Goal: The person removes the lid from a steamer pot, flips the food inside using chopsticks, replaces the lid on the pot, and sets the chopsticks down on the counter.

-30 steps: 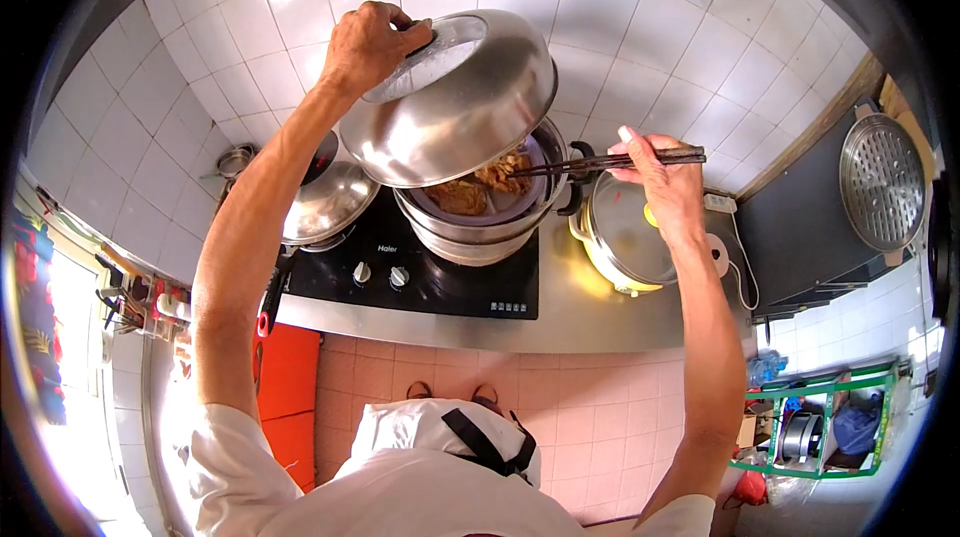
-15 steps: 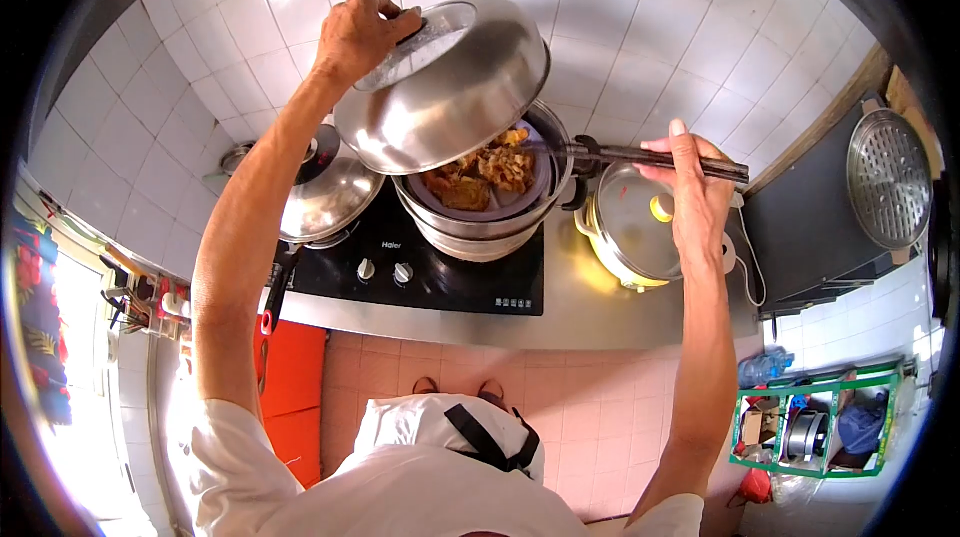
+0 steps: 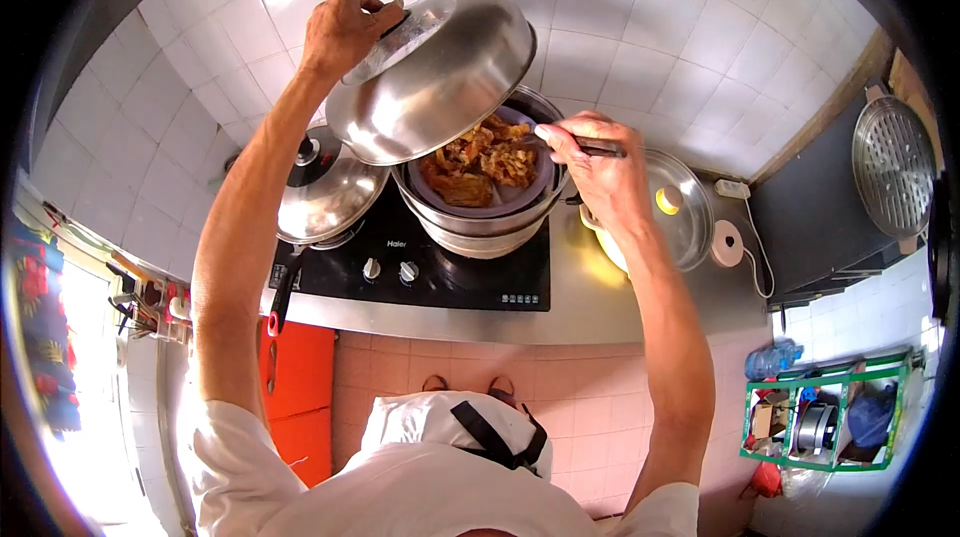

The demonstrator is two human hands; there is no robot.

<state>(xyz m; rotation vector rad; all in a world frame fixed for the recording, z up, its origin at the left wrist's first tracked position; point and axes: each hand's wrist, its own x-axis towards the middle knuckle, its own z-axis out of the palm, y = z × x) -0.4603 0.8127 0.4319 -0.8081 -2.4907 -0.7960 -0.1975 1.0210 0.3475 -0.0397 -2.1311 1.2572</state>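
A lidded pan (image 3: 335,199) occupies the left side of the black cooktop (image 3: 475,287); its black handle (image 3: 285,292), red at the end, projects past the front edge of the countertop (image 3: 620,322). The left hand (image 3: 345,32) is raised behind this pan, its fingers gripping the knob of the domed lid (image 3: 440,87). The lid is tilted, its left side toward the hand, and overlaps the rear left part of the steamer pot (image 3: 480,237) in this view; whether lid and pot touch cannot be determined. The steamer pot is positioned near the right edge of the cooktop. Inside its top tier lies a purple-grey dish (image 3: 543,177) containing browned food pieces (image 3: 485,162). The right hand (image 3: 608,177) is at the right rim of the pot, fingers closed around dark chopsticks (image 3: 602,148). The chopsticks point left toward the food; contact at the tips cannot be confirmed. Beyond the cooktop's right edge, a yellow pot (image 3: 610,249) stands on the countertop, partly covered by the right forearm, with its glass lid (image 3: 685,227) fitted. A round pink item (image 3: 727,244) lies just beside it, near the countertop's right edge.
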